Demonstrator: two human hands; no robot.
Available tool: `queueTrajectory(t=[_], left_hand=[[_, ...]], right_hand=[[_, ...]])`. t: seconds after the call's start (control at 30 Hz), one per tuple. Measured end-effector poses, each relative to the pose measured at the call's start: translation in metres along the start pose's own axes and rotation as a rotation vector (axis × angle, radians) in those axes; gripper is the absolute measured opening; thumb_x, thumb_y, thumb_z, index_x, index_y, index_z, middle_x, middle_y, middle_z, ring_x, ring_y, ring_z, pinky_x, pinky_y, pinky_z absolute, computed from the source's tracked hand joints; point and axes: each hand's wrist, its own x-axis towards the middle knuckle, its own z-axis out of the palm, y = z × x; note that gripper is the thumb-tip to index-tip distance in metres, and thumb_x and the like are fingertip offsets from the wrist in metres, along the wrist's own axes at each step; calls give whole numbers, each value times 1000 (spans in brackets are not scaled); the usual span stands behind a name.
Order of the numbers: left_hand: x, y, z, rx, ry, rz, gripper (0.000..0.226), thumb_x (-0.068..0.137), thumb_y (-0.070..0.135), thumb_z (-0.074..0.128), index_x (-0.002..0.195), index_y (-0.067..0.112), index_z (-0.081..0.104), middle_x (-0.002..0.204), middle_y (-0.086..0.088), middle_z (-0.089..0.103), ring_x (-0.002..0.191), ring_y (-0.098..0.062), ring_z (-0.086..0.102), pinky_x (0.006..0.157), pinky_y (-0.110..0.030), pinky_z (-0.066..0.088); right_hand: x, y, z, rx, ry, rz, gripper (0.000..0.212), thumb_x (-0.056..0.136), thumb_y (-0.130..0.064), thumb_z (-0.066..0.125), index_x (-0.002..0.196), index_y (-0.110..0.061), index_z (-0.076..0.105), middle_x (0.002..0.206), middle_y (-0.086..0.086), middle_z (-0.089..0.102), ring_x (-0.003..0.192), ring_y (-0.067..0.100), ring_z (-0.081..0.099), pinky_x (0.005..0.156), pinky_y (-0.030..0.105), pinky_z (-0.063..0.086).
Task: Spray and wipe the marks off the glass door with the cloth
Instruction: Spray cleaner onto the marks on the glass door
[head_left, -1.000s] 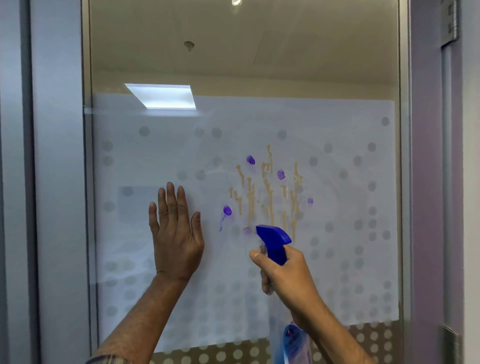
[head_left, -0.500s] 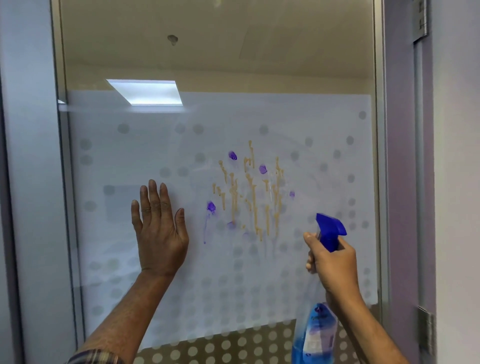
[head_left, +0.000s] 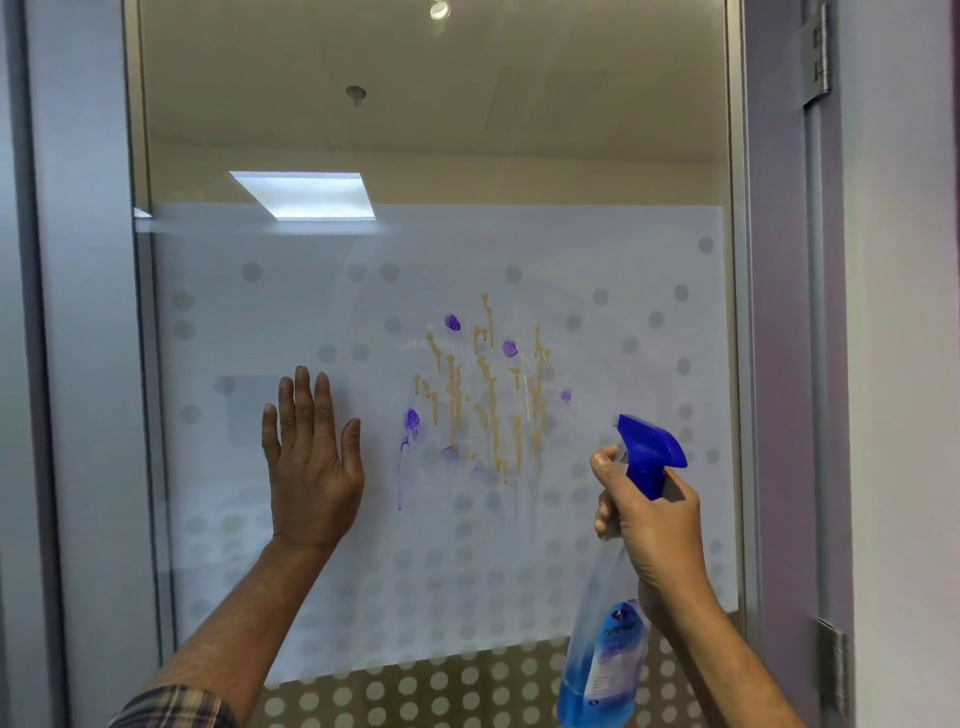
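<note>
frosted glass door (head_left: 597, 249), marks (head_left: 483, 384) blurry, spray bottle (head_left: 608, 660) base cut off

Spray bottle (head_left: 602, 670) base cut off

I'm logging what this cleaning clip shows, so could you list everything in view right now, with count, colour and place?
Glass door: one, clear above with a frosted, dotted band below, fills the centre.
Tan marks: a cluster of drippy streaks, mid-glass.
Purple marks: several blotches around the tan ones, one running down.
Spray bottle: one, blue liquid and blue trigger head, lower right.
Door frame: grey, both sides, with metal hinges on the right.
Cloth: none in view.
Left hand: flat on the glass, left of the marks.
Right hand: wrapped around the bottle neck.
</note>
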Motion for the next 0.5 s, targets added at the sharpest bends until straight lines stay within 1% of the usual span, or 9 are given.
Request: queueTrajectory(t=[0.1, 0.17, 0.27, 0.33, 0.37, 0.4, 0.47, 0.5], left_hand=[[-5, 3, -20, -48, -75, -23, 63, 110, 38, 29, 165, 7, 26, 177, -12, 15, 166, -26, 7, 134, -50, 10], [-16, 11, -38, -85, -72, -13, 59, 110, 35, 33, 162, 7, 35, 176, -12, 19, 166, -25, 9, 134, -48, 10], [-47, 34, -73, -232, -61, 19, 50, 109, 31, 41, 151, 8, 52, 170, -11, 36, 164, -24, 21, 132, -46, 18], [-76, 51, -100, -359, -108, 7, 45, 108, 39, 44, 142, 16, 61, 159, -3, 52, 158, -20, 35, 128, -47, 29], [-90, 59, -116, -418, -179, -27, 46, 107, 49, 44, 140, 23, 63, 153, 4, 57, 153, -15, 41, 125, -45, 34], [-103, 67, -133, -467, -290, -72, 50, 104, 62, 42, 139, 33, 63, 150, 10, 59, 149, -8, 45, 123, -42, 39], [-125, 80, -166, -526, -558, -142, 56, 92, 83, 40, 137, 55, 58, 148, 24, 59, 143, 6, 44, 120, -34, 41], [-135, 84, -181, -545, -677, -163, 56, 86, 89, 44, 135, 64, 54, 144, 33, 58, 140, 12, 44, 118, -29, 41]], right_hand=[[-24, 0, -1, 38, -64, 17, 15, 89, -26, 79, 103, -26, 75, 66, -1, 66, 56, 8, 62, 53, 23, 56], [-41, 0, 1, 53, -110, 20, 11, 89, -28, 80, 99, -32, 76, 65, 0, 66, 56, 8, 62, 54, 23, 56], [-62, -1, 8, 56, -148, 16, 9, 90, -29, 79, 98, -31, 75, 63, -1, 64, 56, 8, 61, 55, 21, 55], [-73, -2, 12, 46, -162, 6, 12, 90, -31, 79, 101, -27, 74, 62, -2, 64, 55, 7, 61, 55, 20, 55], [-79, -3, 15, 42, -170, 7, 16, 89, -34, 79, 103, -26, 74, 62, -3, 64, 55, 7, 61, 55, 20, 55], [-86, -5, 17, 38, -181, 10, 22, 87, -38, 78, 104, -26, 73, 62, -4, 64, 56, 6, 61, 56, 20, 55], [-101, -8, 23, 27, -213, 17, 33, 83, -46, 76, 108, -26, 73, 63, -6, 64, 57, 6, 61, 58, 19, 56], [-110, -11, 26, 23, -230, 17, 35, 82, -49, 76, 109, -26, 73, 65, -6, 65, 58, 6, 61, 60, 19, 56]])
